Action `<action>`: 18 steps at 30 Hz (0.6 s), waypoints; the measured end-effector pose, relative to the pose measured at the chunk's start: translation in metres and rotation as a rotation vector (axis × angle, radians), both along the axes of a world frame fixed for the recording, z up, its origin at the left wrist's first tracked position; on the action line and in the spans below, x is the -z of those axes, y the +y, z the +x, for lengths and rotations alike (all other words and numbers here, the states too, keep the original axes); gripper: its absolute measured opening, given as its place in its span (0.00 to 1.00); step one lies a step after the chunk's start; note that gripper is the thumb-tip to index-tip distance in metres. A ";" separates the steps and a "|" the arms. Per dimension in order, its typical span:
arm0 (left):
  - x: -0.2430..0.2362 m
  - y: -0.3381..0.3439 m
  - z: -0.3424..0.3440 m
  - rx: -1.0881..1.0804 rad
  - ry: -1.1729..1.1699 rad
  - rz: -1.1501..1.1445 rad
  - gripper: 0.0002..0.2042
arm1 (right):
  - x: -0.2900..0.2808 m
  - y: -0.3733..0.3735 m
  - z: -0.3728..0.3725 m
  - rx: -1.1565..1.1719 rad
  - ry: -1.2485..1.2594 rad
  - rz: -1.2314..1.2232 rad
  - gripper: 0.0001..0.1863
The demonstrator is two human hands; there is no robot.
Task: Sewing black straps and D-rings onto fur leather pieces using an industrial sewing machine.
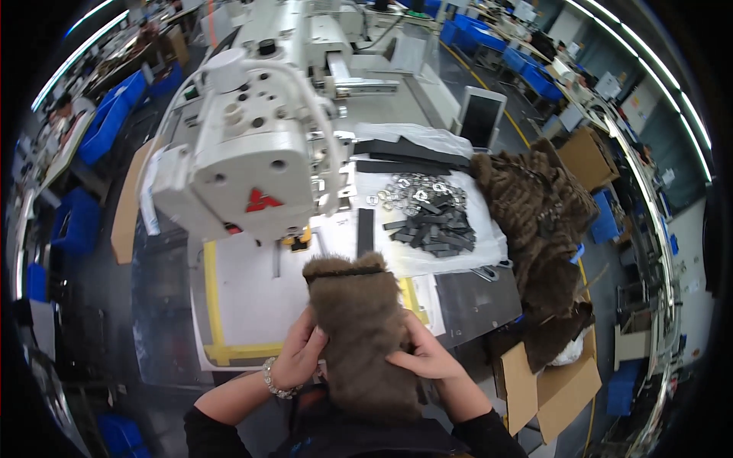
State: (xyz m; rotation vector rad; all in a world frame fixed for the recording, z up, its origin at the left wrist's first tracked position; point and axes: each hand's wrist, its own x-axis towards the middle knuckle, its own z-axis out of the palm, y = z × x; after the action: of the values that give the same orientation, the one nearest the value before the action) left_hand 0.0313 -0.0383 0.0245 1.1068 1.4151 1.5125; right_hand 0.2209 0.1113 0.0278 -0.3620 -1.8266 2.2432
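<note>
My left hand (300, 351) and my right hand (424, 351) grip a brown furry piece (355, 336) by its two sides, with a dark band along its top edge. My left wrist wears a beaded bracelet (276, 378). Just beyond the fur is a white sewing machine head (229, 179) with a yellow-and-black fitting (296, 240) beneath it, over a pale work plate (244, 298) bordered with yellow tape. A single dark strip (366, 229) lies on the bed above the fur.
Right of the machine lie black pieces (431, 233), metal rings (416, 191) and long dark strips (412, 153) on white plastic, a small screen (481, 114), piled brown fur (534, 206) and an open cardboard box (565, 401). Co-workers (61, 114) sit at benches with blue bins (114, 114).
</note>
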 end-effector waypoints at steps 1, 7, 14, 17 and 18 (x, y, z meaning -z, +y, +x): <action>0.002 -0.005 -0.001 -0.103 -0.082 -0.010 0.23 | -0.002 -0.005 -0.014 -0.042 0.009 -0.054 0.40; 0.024 -0.029 -0.013 -0.424 -0.374 -0.014 0.20 | 0.020 -0.037 -0.057 0.022 0.098 0.288 0.46; 0.017 -0.041 -0.022 -0.222 -0.459 -0.008 0.19 | 0.001 -0.051 -0.090 0.129 0.064 0.335 0.46; 0.023 -0.045 -0.023 -0.237 -0.272 -0.033 0.26 | 0.008 -0.060 -0.101 0.261 0.047 0.300 0.48; 0.026 -0.047 -0.025 -0.257 -0.187 -0.066 0.30 | 0.012 -0.060 -0.103 0.298 0.047 0.370 0.48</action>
State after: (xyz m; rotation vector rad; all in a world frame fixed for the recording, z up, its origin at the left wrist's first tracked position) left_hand 0.0060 -0.0857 -0.0014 0.7435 1.5066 1.6868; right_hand 0.1181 0.0510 0.0162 -0.4693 -1.9618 1.6666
